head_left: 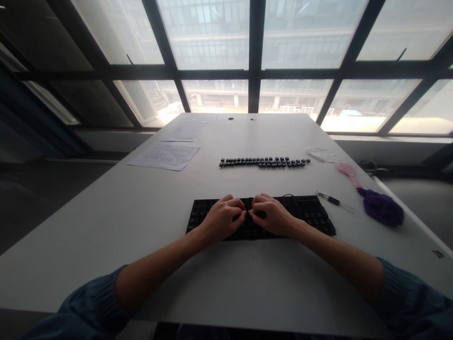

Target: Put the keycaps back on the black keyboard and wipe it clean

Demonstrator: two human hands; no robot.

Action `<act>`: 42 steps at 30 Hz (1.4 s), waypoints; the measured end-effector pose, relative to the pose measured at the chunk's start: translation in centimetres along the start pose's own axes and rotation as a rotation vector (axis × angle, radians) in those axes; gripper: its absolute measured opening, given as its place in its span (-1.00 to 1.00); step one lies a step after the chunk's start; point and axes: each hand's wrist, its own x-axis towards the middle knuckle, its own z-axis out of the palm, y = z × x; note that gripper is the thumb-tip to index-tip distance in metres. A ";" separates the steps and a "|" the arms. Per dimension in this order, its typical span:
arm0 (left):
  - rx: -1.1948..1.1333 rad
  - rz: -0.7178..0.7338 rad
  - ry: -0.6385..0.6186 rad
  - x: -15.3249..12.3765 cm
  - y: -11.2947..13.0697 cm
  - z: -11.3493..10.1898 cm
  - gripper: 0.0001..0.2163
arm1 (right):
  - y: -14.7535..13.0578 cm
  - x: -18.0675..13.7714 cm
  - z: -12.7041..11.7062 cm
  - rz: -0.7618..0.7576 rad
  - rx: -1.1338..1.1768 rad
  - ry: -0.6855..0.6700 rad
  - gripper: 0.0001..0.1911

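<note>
A black keyboard (311,213) lies on the white table (141,212) in front of me. Both hands rest over its middle, fingers curled and meeting tip to tip. My left hand (223,218) and my right hand (272,215) pinch something small and dark between them; I cannot make out what it is. Beyond the keyboard, a row of loose black keycaps (264,162) is laid out in lines.
Paper sheets (164,156) lie at the far left. To the right are a thin metal tool (334,201), a pink brush (348,174), a purple cloth (382,208) and a white crumpled item (321,153). Large windows stand behind the table's far edge.
</note>
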 end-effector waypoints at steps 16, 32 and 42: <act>-0.020 -0.026 -0.024 0.0 -0.3 0.4 -0.73 | -0.2 -0.1 -0.2 -0.018 -0.031 -0.020 -0.81; -0.020 -0.159 0.075 9.8 -4.8 -0.7 -0.84 | 7.7 5.4 -5.1 0.385 -0.218 0.233 -0.87; 0.245 -0.193 0.005 18.8 -9.2 4.9 -0.83 | 13.8 9.9 -4.7 0.354 -0.530 0.026 -0.82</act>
